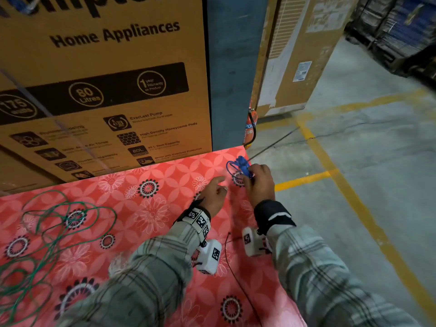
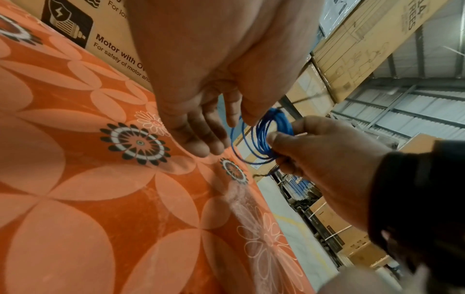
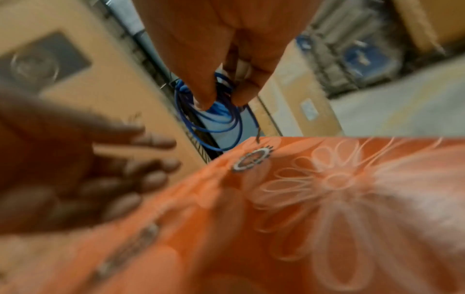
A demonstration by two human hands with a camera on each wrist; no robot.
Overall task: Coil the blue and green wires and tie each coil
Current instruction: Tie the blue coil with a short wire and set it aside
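Right hand (image 1: 259, 182) pinching blue wire coil (image 1: 238, 166), left hand (image 1: 213, 194) loose-fingered beside it, holding nothing

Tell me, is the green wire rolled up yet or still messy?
Still messy. The green wire sprawls in loose tangled loops across the flowered cloth, with neither hand touching it.

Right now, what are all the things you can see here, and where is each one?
blue wire: one, blue, coiled, pinched in the right hand above the cloth's far corner
green wire: one, green, loose tangle on the cloth, near left
cloth: one, red flowered, under both hands
cardboard box: one, brown, printed, behind the cloth
thin dark wire: one, on the cloth between the forearms
left hand: fingers relaxed, holding nothing
right hand: fingers curled on the blue coil
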